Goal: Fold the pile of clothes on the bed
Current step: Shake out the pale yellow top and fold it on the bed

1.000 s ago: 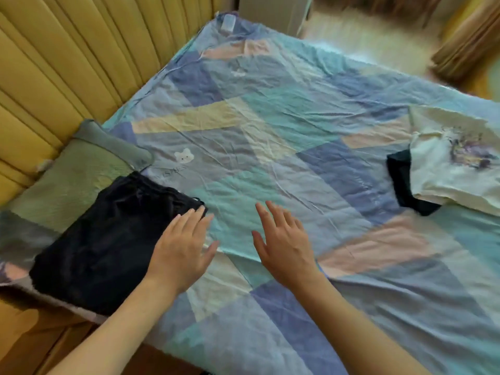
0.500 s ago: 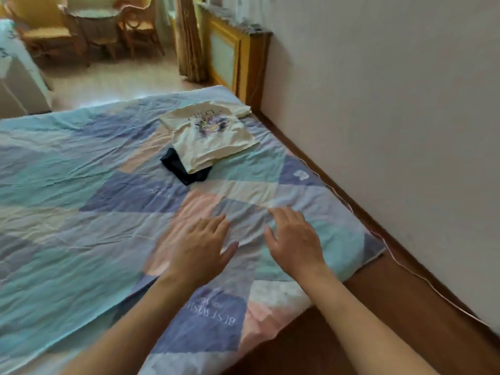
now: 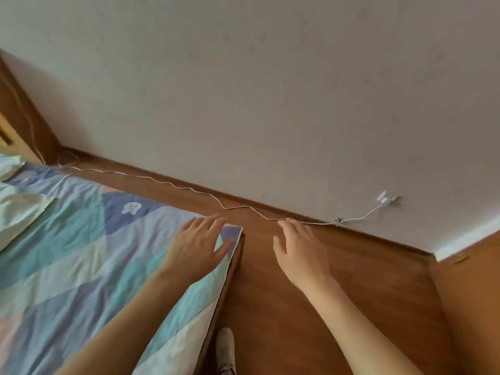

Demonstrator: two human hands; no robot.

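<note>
At the bed's far left edge you see a pale garment (image 3: 19,209) lying on the patchwork quilt (image 3: 67,266). Your left hand (image 3: 198,247) hovers over the quilt's near right corner, fingers spread, holding nothing. Your right hand (image 3: 300,253) hangs over the wooden floor (image 3: 365,293), fingers relaxed, near a white cable (image 3: 189,188).
</note>
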